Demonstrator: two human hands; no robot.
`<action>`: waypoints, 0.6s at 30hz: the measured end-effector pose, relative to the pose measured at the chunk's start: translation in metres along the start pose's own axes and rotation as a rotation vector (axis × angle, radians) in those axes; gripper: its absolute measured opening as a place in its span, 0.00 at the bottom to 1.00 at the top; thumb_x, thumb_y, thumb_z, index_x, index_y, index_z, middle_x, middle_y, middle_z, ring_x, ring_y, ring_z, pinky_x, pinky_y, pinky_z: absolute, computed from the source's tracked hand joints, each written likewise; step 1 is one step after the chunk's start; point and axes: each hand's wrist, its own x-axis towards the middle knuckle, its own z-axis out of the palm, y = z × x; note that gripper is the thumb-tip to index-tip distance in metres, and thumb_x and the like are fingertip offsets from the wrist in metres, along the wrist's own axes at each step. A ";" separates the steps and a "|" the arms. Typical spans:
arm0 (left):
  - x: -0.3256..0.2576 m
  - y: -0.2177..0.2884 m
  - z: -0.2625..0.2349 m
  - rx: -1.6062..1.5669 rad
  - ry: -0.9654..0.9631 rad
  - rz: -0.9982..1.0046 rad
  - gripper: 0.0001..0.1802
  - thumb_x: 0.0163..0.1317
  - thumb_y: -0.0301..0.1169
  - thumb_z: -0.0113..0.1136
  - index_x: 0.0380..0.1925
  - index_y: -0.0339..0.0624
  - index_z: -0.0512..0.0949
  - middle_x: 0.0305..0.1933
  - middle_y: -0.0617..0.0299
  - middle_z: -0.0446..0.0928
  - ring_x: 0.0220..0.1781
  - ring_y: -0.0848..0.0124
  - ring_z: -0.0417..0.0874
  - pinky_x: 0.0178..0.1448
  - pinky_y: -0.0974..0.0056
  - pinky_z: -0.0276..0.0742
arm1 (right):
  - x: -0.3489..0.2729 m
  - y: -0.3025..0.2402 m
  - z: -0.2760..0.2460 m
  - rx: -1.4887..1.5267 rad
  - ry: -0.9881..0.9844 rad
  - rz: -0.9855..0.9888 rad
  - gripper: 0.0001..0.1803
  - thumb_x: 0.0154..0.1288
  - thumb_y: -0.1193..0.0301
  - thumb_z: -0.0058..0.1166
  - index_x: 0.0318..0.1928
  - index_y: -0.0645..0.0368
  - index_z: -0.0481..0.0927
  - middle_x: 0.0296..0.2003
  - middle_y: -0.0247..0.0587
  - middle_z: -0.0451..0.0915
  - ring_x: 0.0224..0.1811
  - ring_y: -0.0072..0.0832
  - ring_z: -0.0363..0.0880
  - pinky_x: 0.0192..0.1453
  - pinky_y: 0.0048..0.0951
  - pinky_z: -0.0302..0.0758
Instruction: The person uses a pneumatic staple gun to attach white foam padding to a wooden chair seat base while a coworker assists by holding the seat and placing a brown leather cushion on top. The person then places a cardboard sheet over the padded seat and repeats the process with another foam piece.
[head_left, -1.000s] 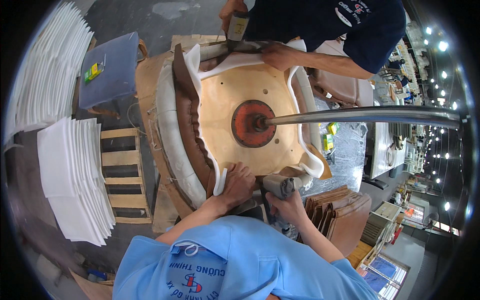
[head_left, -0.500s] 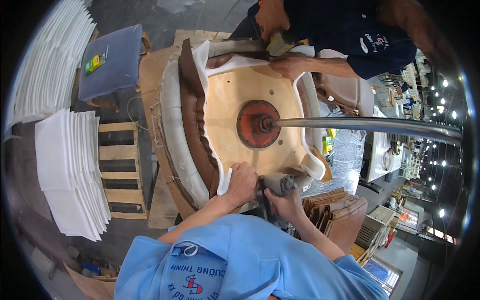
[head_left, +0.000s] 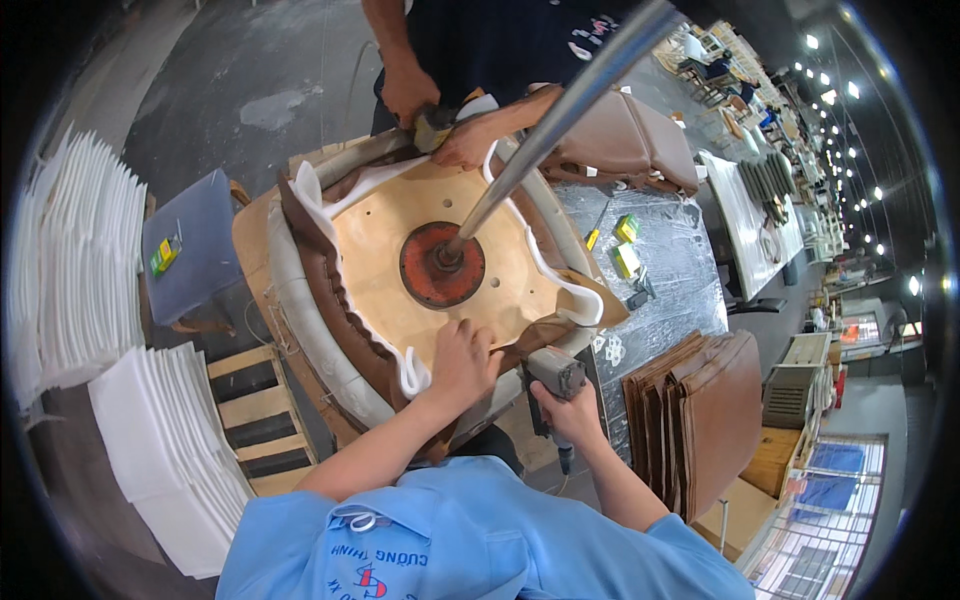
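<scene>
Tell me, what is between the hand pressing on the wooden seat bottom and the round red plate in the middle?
In the head view, only bare light wood of the seat bottom lies between the left hand and the round red plate.

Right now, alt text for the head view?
A person's left hand presses brown upholstery onto the plywood underside of an upturned chair seat, while the right hand grips a staple gun beside it. A co-worker's hands work the far edge, next to a metal pole.
</scene>
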 end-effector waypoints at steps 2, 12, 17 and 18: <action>0.018 0.004 0.011 -0.128 -0.004 0.087 0.15 0.57 0.34 0.80 0.39 0.39 0.85 0.57 0.44 0.77 0.67 0.39 0.75 0.74 0.38 0.68 | -0.001 -0.006 0.003 -0.025 0.008 0.010 0.35 0.74 0.71 0.73 0.78 0.54 0.76 0.39 0.31 0.85 0.27 0.18 0.78 0.30 0.27 0.77; 0.040 0.004 0.039 -0.016 -0.069 0.148 0.11 0.58 0.33 0.76 0.34 0.37 0.86 0.75 0.44 0.69 0.89 0.32 0.55 0.90 0.31 0.49 | 0.026 -0.023 -0.044 -0.049 -0.096 0.013 0.29 0.76 0.65 0.73 0.71 0.58 0.80 0.37 0.32 0.85 0.24 0.19 0.79 0.26 0.26 0.76; 0.043 0.005 0.046 -0.035 -0.043 0.094 0.16 0.62 0.32 0.70 0.44 0.29 0.89 0.75 0.45 0.70 0.89 0.34 0.55 0.92 0.34 0.45 | 0.058 -0.043 -0.050 -0.137 -0.198 0.024 0.23 0.76 0.64 0.72 0.64 0.60 0.83 0.33 0.32 0.84 0.23 0.20 0.79 0.25 0.27 0.76; 0.045 0.005 0.048 -0.023 -0.010 0.088 0.14 0.61 0.31 0.71 0.41 0.30 0.88 0.75 0.47 0.71 0.89 0.36 0.56 0.92 0.34 0.47 | 0.064 -0.048 -0.050 -0.169 -0.216 0.024 0.21 0.76 0.65 0.72 0.63 0.60 0.84 0.32 0.32 0.84 0.22 0.20 0.79 0.25 0.27 0.76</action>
